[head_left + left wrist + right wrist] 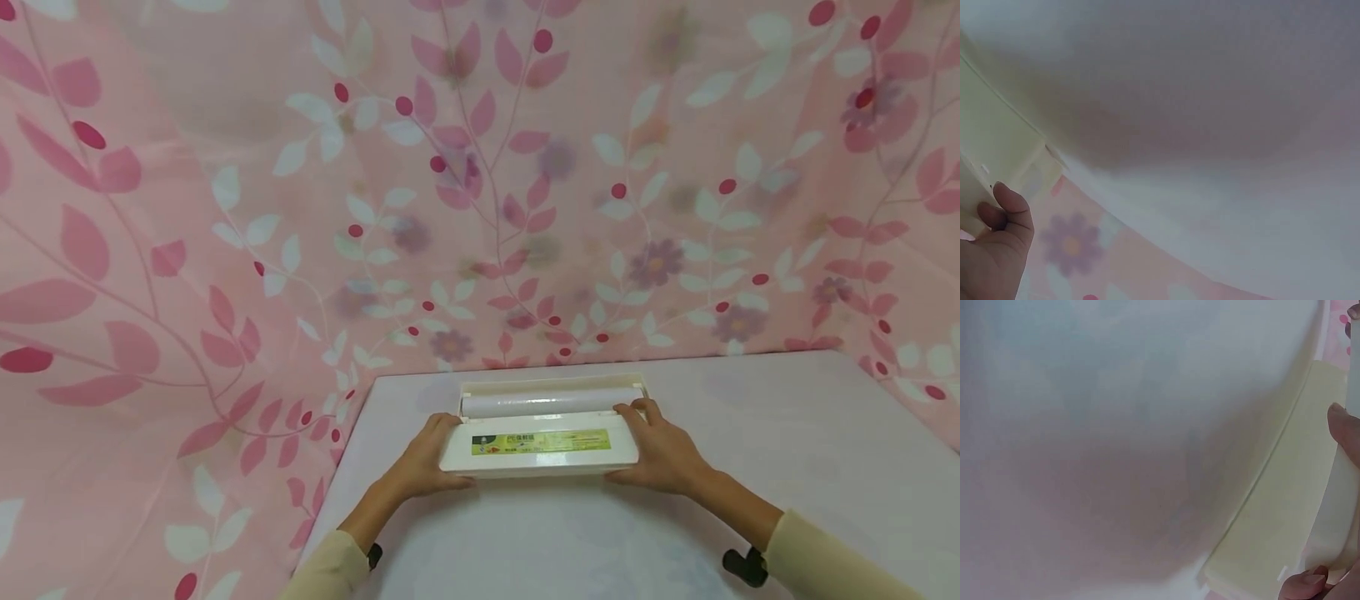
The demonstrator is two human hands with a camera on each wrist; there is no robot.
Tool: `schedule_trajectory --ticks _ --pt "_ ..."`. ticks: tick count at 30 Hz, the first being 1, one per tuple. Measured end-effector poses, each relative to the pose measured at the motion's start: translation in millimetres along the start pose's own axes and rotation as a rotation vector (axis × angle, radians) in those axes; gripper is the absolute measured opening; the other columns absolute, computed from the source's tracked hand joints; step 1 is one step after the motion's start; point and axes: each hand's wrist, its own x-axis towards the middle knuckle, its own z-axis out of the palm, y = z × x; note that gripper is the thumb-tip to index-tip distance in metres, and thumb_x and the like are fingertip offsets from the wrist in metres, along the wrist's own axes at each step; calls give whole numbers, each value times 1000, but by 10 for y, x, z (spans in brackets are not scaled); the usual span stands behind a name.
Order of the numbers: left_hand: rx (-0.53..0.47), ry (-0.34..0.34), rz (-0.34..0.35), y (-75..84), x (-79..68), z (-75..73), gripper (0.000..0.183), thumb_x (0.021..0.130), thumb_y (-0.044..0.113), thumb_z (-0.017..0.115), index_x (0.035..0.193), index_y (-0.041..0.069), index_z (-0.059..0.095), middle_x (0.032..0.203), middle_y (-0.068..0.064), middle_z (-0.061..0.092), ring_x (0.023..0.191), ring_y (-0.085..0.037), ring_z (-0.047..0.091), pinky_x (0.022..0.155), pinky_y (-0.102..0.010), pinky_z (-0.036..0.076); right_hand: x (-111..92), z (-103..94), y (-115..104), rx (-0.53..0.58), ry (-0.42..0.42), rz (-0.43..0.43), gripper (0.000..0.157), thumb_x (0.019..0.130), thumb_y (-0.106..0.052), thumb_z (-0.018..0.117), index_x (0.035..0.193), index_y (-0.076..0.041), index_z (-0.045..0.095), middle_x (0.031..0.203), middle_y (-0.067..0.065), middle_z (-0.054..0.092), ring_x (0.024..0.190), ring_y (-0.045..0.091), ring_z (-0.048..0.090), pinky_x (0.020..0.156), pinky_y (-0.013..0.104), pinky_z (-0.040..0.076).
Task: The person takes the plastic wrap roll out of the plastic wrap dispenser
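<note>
A white cling film box (553, 385) lies on the table in the head view, its top open. Inside it, a white roll of cling film (551, 404) shows. The box's lid (457, 454), with a green and yellow label (540, 442), is tilted on the near side. My left hand (423, 458) grips the lid's left end, thumb at the near edge. At the right end, my right hand (663, 450) holds the lid the same way. The wrist views catch the pale box side (1272, 494) and parts of the fingers. Whether lid and box are joined is hidden.
Pale cloth covers the table (787, 433). Behind and to the left hangs a pink curtain (487, 208) with leaf and flower prints. Dark wrist straps (746, 567) show near the sleeves.
</note>
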Motion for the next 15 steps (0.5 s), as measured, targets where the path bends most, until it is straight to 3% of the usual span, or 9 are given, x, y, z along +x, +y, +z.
schedule_trajectory --ticks 7,15 --pt "6 -8 5 -29 -42 19 97 57 45 95 134 14 45 132 -2 47 115 -15 51 98 -40 48 -24 50 -18 10 -54 12 109 53 -64 89 139 -12 47 129 16 48 70 15 54 57 28 44" --pt "14 -33 -13 -16 -109 36 94 57 48 94 131 18 46 123 4 46 102 -10 51 87 -30 48 -50 79 -52 27 -121 -4 109 53 -69 86 136 -10 48 126 13 49 76 15 54 61 30 46"
